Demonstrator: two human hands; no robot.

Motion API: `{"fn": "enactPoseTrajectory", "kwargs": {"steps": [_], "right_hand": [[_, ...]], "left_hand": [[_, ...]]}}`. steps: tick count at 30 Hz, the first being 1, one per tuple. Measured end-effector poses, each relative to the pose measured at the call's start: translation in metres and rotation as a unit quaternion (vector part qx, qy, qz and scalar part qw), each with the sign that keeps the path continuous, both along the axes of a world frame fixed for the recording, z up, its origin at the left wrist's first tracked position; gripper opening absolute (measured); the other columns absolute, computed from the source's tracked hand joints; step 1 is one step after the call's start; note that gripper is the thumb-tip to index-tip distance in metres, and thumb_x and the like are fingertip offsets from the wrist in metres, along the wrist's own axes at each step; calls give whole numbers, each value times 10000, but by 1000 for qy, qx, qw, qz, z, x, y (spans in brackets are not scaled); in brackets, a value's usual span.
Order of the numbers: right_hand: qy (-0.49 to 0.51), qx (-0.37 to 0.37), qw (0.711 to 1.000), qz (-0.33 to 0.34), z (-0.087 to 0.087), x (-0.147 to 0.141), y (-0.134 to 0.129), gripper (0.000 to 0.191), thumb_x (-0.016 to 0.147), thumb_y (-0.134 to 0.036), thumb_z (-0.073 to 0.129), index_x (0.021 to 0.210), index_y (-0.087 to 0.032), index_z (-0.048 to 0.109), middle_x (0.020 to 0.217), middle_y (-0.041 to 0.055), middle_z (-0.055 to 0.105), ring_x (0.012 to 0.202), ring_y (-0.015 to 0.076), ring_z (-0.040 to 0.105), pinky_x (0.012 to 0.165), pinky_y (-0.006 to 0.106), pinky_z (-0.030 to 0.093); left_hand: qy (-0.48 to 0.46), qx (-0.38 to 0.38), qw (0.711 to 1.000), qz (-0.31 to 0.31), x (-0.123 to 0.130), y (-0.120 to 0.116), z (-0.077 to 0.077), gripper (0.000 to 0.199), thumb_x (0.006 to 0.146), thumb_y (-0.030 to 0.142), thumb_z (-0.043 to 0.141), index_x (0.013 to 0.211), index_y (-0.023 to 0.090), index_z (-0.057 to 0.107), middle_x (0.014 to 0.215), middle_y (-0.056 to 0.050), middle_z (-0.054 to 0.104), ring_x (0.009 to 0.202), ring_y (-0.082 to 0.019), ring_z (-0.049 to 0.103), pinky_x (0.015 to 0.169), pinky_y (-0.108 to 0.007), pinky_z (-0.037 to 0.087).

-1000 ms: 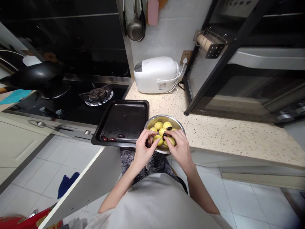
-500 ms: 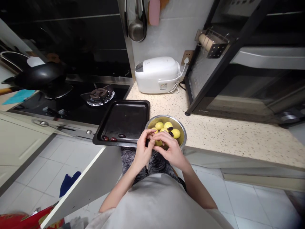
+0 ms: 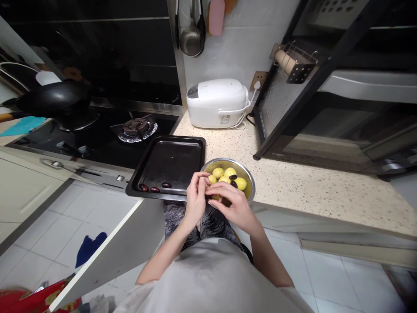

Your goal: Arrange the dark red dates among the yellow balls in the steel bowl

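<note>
My left hand [image 3: 196, 198] and my right hand [image 3: 233, 202] meet at the near left rim of a steel bowl [image 3: 250, 178]. The fingers of both are curled and pinched together at the tips; what lies between them is mostly hidden. Smooth yellow rounded pieces [image 3: 240, 183] fill part of the bowl, with small dark oval fruits [image 3: 233, 177], like grapes or dates, on top. To the left is a black baking tray [image 3: 172, 158] with a few dark reddish oval fruits [image 3: 154, 189] along its near edge.
Behind the tray and bowl stands a white rice cooker [image 3: 216, 104], plugged into the wall. A gas hob [image 3: 137, 128] with a black wok [image 3: 54, 102] is at left. An oven on a black rack [image 3: 342, 117] stands right. Below the tray a cabinet door [image 3: 120, 248] hangs open.
The fingertips have shifted slightly, and the dark piece seen by my left fingers is now mostly covered. The view has turned a little; the tray and bowl stay put.
</note>
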State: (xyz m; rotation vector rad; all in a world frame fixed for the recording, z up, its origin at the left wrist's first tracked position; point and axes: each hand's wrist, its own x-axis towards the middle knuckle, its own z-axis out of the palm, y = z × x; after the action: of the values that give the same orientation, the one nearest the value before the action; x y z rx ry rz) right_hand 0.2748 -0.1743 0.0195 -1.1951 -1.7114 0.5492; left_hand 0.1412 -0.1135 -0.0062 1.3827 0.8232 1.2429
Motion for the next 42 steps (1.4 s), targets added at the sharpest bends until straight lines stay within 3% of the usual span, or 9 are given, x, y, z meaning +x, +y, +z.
{"fn": "enactPoseTrajectory", "kwargs": {"steps": [5,10,17,21,25,31,38,42], "right_hand": [[3,27,999,-26,0,6,4,149,981,-185,635,953,-257,762,1019,47,755,991,216,720,932,390,588],[0,35,992,-119,-6,18,13,134,976,-189,630,908,-251,728,978,49,752,980,235,701,904,412,569],[-103,19,979,-174,-22,20,23,138,984,-196,586,897,-241,682,923,62,737,941,272,632,877,452,501],[-144,25,974,-172,-19,21,21,104,988,-216,603,936,-258,684,969,57,745,979,286,622,873,462,481],[-121,46,979,-158,-8,16,14,104,1003,-223,599,985,-264,694,1025,59,745,1046,290,637,932,482,500],[-86,74,992,-44,0,-9,-1,141,1019,-181,588,1050,-264,697,1024,60,716,1010,243,656,920,431,543],[-191,136,971,-55,-6,-18,-2,227,1022,-170,583,1172,-249,734,1140,99,708,1062,250,632,885,410,557],[-204,172,962,-59,-6,-15,1,209,1018,-181,606,1156,-239,751,1154,96,722,1070,240,638,907,409,555]], "left_hand": [[-12,-5,1000,6,-2,1,-3,424,1064,577,439,1147,200,614,856,-6,584,698,-117,535,676,-232,465],[-44,-34,998,19,-4,4,-4,417,1040,596,486,1156,211,596,825,12,532,582,-88,416,486,-194,340],[-107,-50,993,21,-5,2,2,381,1004,591,561,1115,228,592,839,16,515,562,-75,385,441,-166,326],[-130,-73,989,9,-6,0,6,388,989,598,579,1108,229,586,862,8,524,570,-74,405,426,-161,334],[-168,-101,981,-9,-5,-2,12,390,998,603,555,1114,231,567,888,-1,530,582,-75,413,415,-157,313],[-230,-144,962,-3,-3,-1,20,335,988,557,559,1080,235,554,873,-3,518,590,-82,391,437,-176,296],[-223,-154,962,-13,-5,1,14,260,973,466,528,1081,231,553,890,-11,561,681,-107,498,628,-228,445],[-302,-220,927,-18,-5,-4,17,244,861,306,580,1085,208,588,938,-20,584,779,-112,561,721,-219,484]]}}
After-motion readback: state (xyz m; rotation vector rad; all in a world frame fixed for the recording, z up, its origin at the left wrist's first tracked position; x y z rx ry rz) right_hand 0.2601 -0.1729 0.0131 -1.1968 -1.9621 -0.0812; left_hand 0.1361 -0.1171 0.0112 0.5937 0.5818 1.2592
